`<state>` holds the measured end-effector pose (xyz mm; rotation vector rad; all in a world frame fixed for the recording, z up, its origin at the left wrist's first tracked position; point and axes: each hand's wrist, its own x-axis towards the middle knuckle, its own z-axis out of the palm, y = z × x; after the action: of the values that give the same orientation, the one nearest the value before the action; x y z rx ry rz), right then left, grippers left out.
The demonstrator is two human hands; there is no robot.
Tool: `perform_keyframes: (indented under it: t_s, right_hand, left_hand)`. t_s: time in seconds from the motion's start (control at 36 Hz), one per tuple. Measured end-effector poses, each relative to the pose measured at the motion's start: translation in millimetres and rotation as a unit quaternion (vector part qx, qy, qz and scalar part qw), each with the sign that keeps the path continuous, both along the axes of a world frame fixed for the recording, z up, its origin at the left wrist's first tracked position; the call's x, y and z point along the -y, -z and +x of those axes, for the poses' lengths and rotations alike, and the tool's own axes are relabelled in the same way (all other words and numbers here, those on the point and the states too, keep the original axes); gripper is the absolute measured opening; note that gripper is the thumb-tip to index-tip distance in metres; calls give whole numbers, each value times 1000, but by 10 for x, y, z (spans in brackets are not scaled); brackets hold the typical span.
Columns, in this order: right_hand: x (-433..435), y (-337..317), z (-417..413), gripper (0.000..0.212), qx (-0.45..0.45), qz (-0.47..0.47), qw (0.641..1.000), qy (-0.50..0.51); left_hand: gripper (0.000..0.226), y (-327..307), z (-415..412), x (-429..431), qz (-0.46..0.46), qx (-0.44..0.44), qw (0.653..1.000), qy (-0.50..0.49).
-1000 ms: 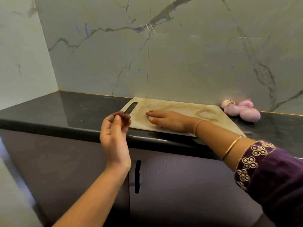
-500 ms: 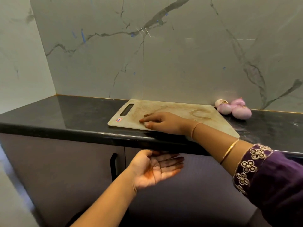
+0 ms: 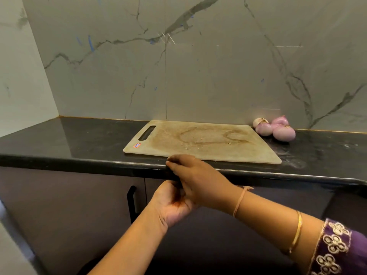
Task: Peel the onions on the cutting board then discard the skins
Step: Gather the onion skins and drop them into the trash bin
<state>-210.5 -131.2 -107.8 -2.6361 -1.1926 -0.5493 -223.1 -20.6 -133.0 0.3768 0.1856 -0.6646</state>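
Right now your right hand (image 3: 196, 175) sits at the counter's (image 3: 79, 139) front lip, just in front of the cutting board's (image 3: 200, 141) near edge. Its fingers lie straight and together, pinching nothing, with the fingertips (image 3: 170, 161) at the lip. Your left hand (image 3: 174, 207) is directly below the board's near edge, under the lip, palm up in a loose cup and touching the underside of your right hand. Its fingers are mostly hidden, so you cannot tell whether any skins lie in it.

The peeled onions (image 3: 276, 129) are off the board, clustered just past its far right corner against the marble wall (image 3: 198, 76). A few small skin scraps (image 3: 185, 146) lie on the board's stained middle. A black cabinet handle (image 3: 131, 203) hangs below the board's left end.
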Motion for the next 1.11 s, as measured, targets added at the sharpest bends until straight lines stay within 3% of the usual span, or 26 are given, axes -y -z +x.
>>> perform_keyframes:
  t_s: [0.25, 0.31, 0.36, 0.47, 0.58, 0.64, 0.89, 1.11]
  right_hand:
    - [68, 201, -110, 47, 46, -15, 994, -98]
    - [85, 180, -142, 49, 24, 3, 994, -102]
    - [119, 60, -152, 49, -32, 71, 992, -95]
    - [344, -341, 159, 39, -124, 217, 967, 38]
    - [738, -572, 604, 45, -209, 147, 941, 220]
    - [817, -577, 671, 54, -255, 90, 928, 256]
    - [244, -534, 520, 52, -281, -2, 953, 109]
    - [220, -323, 217, 46, -207, -26, 978, -23]
  left_hand:
    - [22, -26, -51, 23, 4, -16, 997, -72]
    - [18, -33, -40, 7, -12, -19, 997, -71]
    - [27, -22, -3, 1, -34, -10, 999, -34]
    - [64, -40, 14, 11, -41, -37, 998, 36]
    - [73, -19, 30, 23, -58, -64, 996, 18]
    - [74, -18, 28, 22, -42, -69, 997, 15]
    - [69, -13, 21, 8, -31, -43, 998, 24]
    - [46, -36, 34, -23, -40, 13, 998, 48]
